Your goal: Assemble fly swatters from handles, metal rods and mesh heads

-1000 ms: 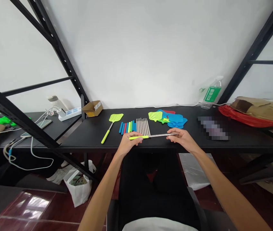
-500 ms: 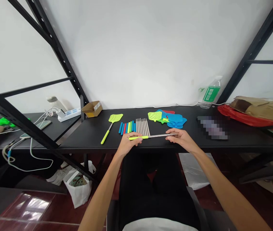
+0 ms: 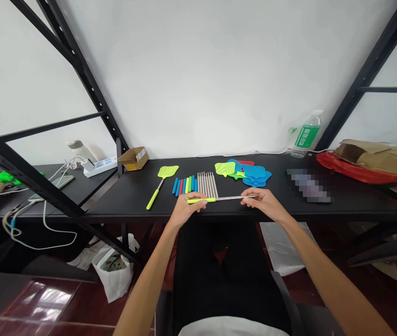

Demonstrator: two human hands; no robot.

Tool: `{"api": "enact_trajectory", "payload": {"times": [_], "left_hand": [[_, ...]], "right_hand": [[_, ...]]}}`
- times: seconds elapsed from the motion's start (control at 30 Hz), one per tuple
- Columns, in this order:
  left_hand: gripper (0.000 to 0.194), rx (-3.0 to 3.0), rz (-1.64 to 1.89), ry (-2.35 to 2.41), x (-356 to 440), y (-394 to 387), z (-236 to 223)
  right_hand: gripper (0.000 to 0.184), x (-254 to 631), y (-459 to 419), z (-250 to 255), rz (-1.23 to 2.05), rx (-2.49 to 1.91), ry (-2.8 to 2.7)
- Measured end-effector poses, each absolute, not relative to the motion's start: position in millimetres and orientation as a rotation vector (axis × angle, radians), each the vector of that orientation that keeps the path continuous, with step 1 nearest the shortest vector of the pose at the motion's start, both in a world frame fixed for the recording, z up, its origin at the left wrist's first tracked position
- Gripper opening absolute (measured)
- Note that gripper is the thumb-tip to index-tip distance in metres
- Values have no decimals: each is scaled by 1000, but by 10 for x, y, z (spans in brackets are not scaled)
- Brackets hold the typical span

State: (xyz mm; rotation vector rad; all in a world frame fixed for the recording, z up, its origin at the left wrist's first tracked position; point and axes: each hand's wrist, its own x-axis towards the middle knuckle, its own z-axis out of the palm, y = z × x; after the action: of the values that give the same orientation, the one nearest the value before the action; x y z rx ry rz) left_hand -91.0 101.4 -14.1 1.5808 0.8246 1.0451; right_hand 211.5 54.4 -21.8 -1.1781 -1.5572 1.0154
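Metal rod w/ yellow-green grip (image 3: 219, 199) held level just above front edge of black table (image 3: 128, 196). Left hand (image 3: 186, 208) pinches the grip end, right hand (image 3: 263, 201) pinches bare metal tip. Behind: row of metal rods (image 3: 208, 184), coloured grips (image 3: 184, 185), finished swatter (image 3: 159, 185) to left, pile of swatter heads (image 3: 245, 171) to right.
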Motion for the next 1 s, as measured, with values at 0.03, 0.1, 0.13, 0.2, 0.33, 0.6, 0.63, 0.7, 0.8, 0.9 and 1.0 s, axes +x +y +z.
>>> {"api": "enact_trajectory", "payload": {"times": [0.03, 0.1, 0.13, 0.2, 0.33, 0.6, 0.63, 0.7, 0.8, 0.9, 1.0], "left_hand": [[30, 1583, 1043, 822, -910, 1016, -144], [30, 1587, 1041, 819, -911, 1020, -152], [31, 1590, 1039, 818, -913, 1023, -155], [31, 1596, 1039, 819, -916, 1028, -161], [31, 1610, 1024, 810, -919, 1032, -163], [30, 1605, 1020, 814, -913, 1017, -146], [30, 1604, 1017, 816, -913, 1016, -144], [29, 1606, 1010, 814, -912, 1015, -140], [29, 1608, 1012, 809, -911, 1014, -139], [29, 1605, 1019, 809, -910, 1013, -143], [29, 1601, 1018, 809, -909, 1013, -149]], "right_hand": [[36, 2115, 547, -222, 1020, -1171, -1551], [38, 2117, 553, -231, 1023, -1168, -1549], [37, 2118, 555, -235, 1021, -1170, -1553], [34, 2119, 557, -238, 1016, -1178, -1569], [33, 2119, 552, -230, 980, -1208, -1623], [36, 2098, 548, -223, 1025, -1165, -1605], [37, 2095, 550, -224, 1033, -1160, -1596], [33, 2092, 554, -226, 1022, -1152, -1596], [27, 2093, 557, -228, 1003, -1159, -1626], [28, 2102, 557, -231, 996, -1197, -1653], [31, 2111, 557, -235, 983, -1221, -1680]]}}
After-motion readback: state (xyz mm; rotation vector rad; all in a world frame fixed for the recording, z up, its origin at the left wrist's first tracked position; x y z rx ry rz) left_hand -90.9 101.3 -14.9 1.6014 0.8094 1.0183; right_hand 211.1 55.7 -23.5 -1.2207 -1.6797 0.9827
